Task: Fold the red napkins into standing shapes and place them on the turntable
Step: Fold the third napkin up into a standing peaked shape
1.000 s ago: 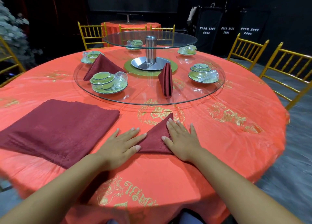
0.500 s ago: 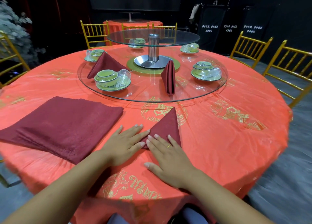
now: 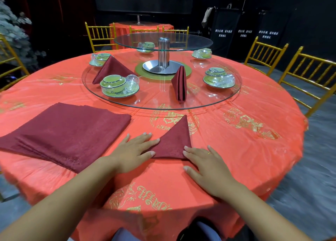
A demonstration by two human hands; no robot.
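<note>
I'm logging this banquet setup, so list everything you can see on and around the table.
Triangle-folded napkin: one, dark red, flat on table's near side.
Napkin stack: one, dark red, table's left.
Standing napkins: two, dark red, on turntable.
Turntable: one, clear glass, two tiers, table centre.
Bowl sets: five, green, around turntable.
Tablecloth: one, orange-red with gold print.
Chairs: six, gold, around table.
Hands: two, left and right, flat on folded napkin's lower corners.

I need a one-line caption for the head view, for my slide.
Left hand and right hand press a triangular red napkin on the tablecloth; two folded napkins stand on the glass turntable.
</note>
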